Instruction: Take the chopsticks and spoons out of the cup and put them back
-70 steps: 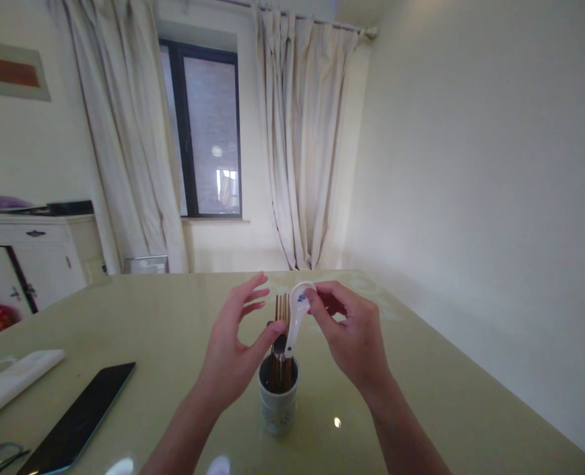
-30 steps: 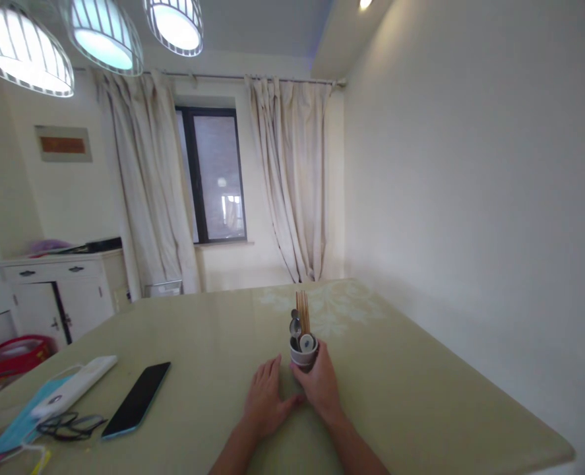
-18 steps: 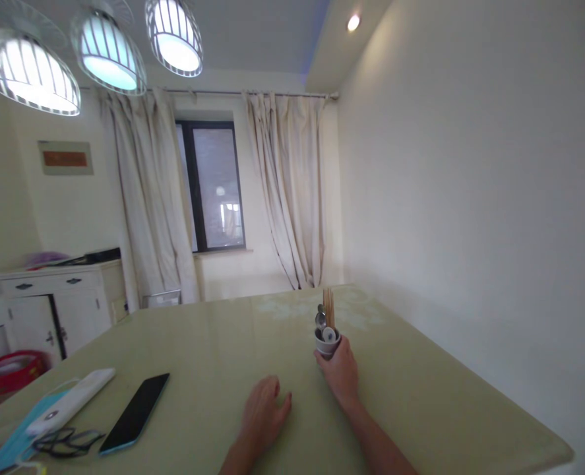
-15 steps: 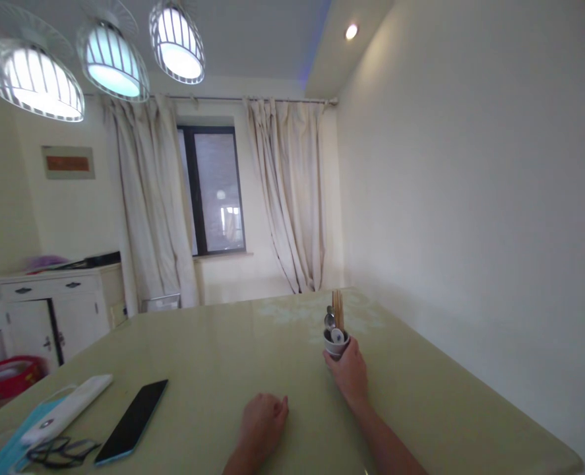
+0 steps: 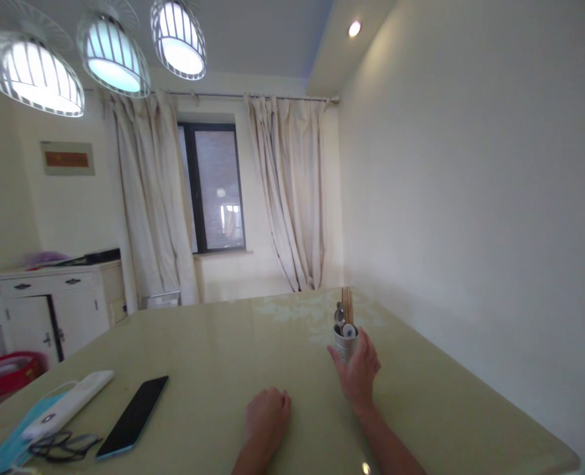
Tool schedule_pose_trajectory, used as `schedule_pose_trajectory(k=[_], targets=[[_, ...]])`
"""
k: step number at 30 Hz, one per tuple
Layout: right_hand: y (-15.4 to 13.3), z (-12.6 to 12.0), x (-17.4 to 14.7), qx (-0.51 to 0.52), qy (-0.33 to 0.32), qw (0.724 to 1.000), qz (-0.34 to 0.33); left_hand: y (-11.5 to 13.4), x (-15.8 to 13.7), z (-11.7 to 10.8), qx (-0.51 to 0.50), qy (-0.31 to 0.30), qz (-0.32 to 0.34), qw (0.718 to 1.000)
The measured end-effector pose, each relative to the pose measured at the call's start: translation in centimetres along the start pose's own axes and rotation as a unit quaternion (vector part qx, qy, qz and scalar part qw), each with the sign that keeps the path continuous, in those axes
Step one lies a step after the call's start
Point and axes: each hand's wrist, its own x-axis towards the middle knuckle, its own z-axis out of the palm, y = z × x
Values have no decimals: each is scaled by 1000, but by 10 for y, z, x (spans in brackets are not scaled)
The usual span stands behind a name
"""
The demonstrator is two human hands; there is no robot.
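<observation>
On the right half of the table stands a utensil cup point(image 5: 340, 349), upright and light grey. It holds wooden chopsticks point(image 5: 348, 305), metal spoons point(image 5: 339, 315) and a white spoon point(image 5: 349, 331). Close around the cup's near side is my right hand point(image 5: 360, 373), thumb spread to the left and fingers to the right. Its grip looks loosened, with the thumb slightly off the cup; the palm hides the cup's lower right side. My left hand point(image 5: 268, 417) rests on the tabletop to the left, fingers curled in, with nothing visible in it.
At the left of the green table point(image 5: 213, 356) lie a phone point(image 5: 132, 417), a white power bank point(image 5: 69, 404), glasses point(image 5: 62, 447) and a blue mask point(image 5: 18, 435). A wall point(image 5: 470, 198) runs along the right side. A white cabinet point(image 5: 74, 303) and red basket point(image 5: 10, 369) stand beyond the left edge.
The cup and my right hand have shifted a little to the right. My right thumb and fingers have spread apart from the cup. My left hand moved very slightly.
</observation>
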Motion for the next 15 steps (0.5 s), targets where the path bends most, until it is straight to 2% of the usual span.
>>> schedule_pose_trajectory(k=[2,3,6,7,10,12,15], targets=[[-20,-1,-13,58,-41,991,-115,2,-3,-1,2,1,4,1000],[-34,-2,-21,87,-90,978,-165,1,-4,-1,2,-2,6,1000],[-79,-1,-47,176,-290,908,-247,-2,-5,-1,-3,-21,16,1000],[-92,-1,-55,203,-353,878,-251,-4,-5,-1,-6,-27,21,999],[-118,-3,-68,264,-478,819,-177,-10,-6,1,-20,-33,31,999],[-121,-5,-69,285,-511,801,-123,-12,-6,2,-29,-36,35,998],[-117,-7,-65,315,-510,796,-82,-10,-7,3,-36,-37,41,998]])
